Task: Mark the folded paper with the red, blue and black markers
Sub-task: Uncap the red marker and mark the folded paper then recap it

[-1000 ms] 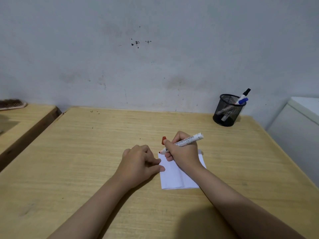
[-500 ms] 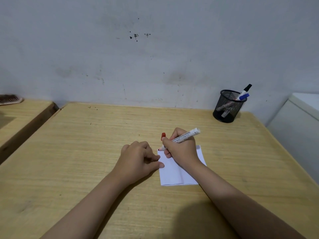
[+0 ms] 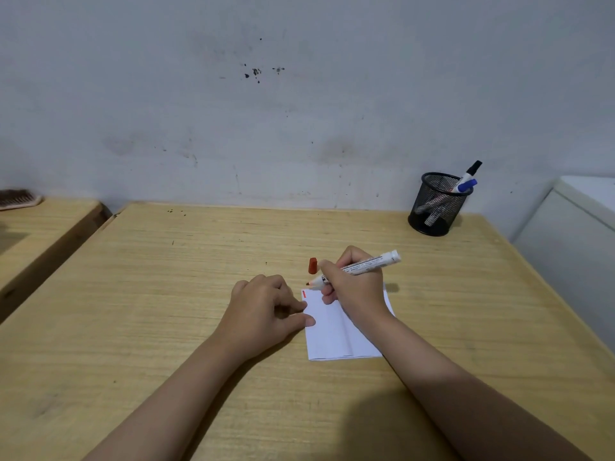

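The thin, light folded paper is pinned flat at mid-frame by the curled left hand; the red marker is gripped by the right hand.

Folded paper: white, flat on the tabletop, short red mark at far-left corner.
Red marker: uncapped, tilted, tip just above that corner.
Red cap: upright beside paper.
Blue marker, black marker: capped, leaning in mesh cup.
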Demonstrator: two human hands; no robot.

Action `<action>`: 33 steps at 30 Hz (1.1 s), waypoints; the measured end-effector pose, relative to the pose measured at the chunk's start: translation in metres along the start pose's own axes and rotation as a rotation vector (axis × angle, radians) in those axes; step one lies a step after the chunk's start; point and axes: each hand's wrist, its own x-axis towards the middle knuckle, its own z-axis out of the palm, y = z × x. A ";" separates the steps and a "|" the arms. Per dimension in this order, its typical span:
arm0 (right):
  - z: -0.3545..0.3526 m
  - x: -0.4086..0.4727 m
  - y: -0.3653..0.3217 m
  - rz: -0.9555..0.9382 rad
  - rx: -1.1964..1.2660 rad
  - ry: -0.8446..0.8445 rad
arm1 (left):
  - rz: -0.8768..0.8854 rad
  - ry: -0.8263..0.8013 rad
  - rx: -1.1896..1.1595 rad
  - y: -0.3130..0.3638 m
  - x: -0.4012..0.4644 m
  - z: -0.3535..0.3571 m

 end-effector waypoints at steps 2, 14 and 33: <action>-0.001 0.000 -0.001 0.008 0.063 0.056 | -0.011 -0.015 -0.027 0.000 0.000 -0.001; -0.006 0.001 -0.012 0.026 0.378 0.199 | -0.068 0.040 -0.211 0.014 0.057 0.006; -0.076 -0.048 -0.069 -0.155 0.246 -0.034 | -0.264 -0.036 -1.117 0.081 0.039 -0.034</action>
